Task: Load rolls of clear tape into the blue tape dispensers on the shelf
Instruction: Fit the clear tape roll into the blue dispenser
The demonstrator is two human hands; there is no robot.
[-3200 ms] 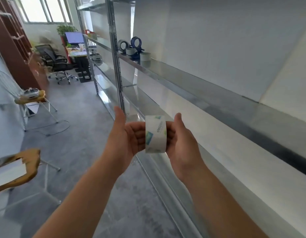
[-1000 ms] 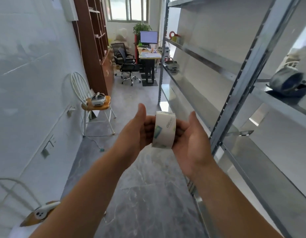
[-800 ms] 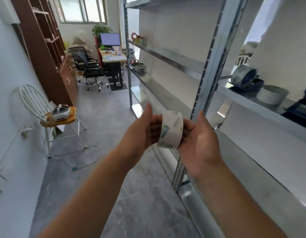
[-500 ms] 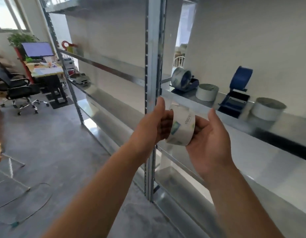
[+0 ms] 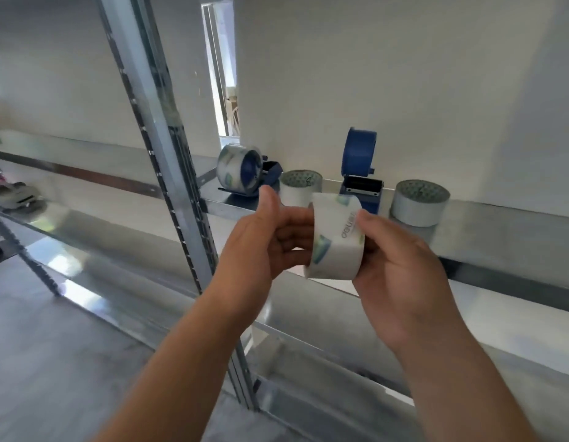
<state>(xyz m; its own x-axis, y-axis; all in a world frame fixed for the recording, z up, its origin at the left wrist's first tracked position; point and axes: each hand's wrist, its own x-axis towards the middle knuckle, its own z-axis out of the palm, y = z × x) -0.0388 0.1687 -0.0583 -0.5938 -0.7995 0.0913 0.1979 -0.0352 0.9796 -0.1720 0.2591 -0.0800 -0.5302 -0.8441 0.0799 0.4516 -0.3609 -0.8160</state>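
Observation:
I hold a roll of clear tape (image 5: 337, 239) with green and blue print between both hands, in front of the shelf. My left hand (image 5: 261, 242) grips its left side and my right hand (image 5: 401, 266) grips its right side. On the metal shelf (image 5: 500, 224) behind stands an upright blue tape dispenser (image 5: 359, 167) with no roll on it. To its left a second blue dispenser (image 5: 245, 170) lies with a tape roll on it. Two loose tape rolls stand on end: one (image 5: 300, 186) between the dispensers, one (image 5: 418, 202) at the right.
A slotted steel upright (image 5: 168, 161) of the rack stands just left of my hands. A lower shelf (image 5: 117, 250) runs below and to the left. A white wall backs the shelf, with a narrow gap (image 5: 222, 74) behind the dispensers.
My view has swung right and come closer to the shelf, so the dispensers and loose rolls now sit straight ahead. Both hands have kept hold of the roll and risen toward the shelf.

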